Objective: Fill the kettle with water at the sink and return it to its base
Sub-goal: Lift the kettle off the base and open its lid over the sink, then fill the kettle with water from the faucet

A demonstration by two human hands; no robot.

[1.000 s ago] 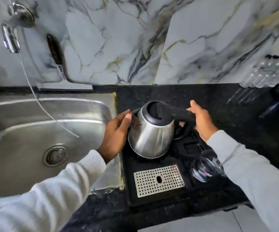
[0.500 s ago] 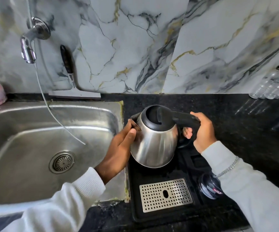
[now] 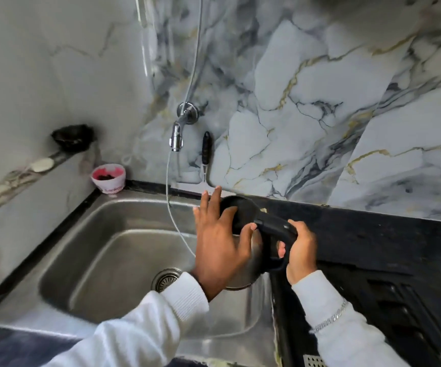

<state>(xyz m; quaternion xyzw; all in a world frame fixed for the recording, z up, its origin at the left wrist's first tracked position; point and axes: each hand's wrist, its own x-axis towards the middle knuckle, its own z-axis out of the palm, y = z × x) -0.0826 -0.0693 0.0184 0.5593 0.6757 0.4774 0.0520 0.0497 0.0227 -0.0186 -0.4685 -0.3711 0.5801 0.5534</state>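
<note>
The steel kettle [image 3: 243, 274] with a black lid and black handle hangs over the right side of the steel sink [image 3: 103, 250]. My right hand [image 3: 300, 254] is closed around the handle. My left hand [image 3: 220, 243] lies flat against the kettle's left side and lid, fingers spread, hiding most of its body. The chrome tap [image 3: 178, 135] sticks out of the marble wall above and to the left of the kettle. A thin hose [image 3: 170, 205] hangs from it into the basin. The black tray [image 3: 388, 295] that held the kettle is at the right.
A squeegee with a black handle [image 3: 206, 148] leans on the wall behind the sink. A pink-and-white cup [image 3: 108, 177] stands at the back left corner. A dark bowl [image 3: 72, 136] sits on the left ledge. The drain [image 3: 165, 279] lies mid-basin. Black counter [image 3: 373, 239] runs to the right.
The kettle has been lifted off the black tray and carried left, over the sink. My left hand has shifted from the spout side onto the lid. The view has swung left and up.
</note>
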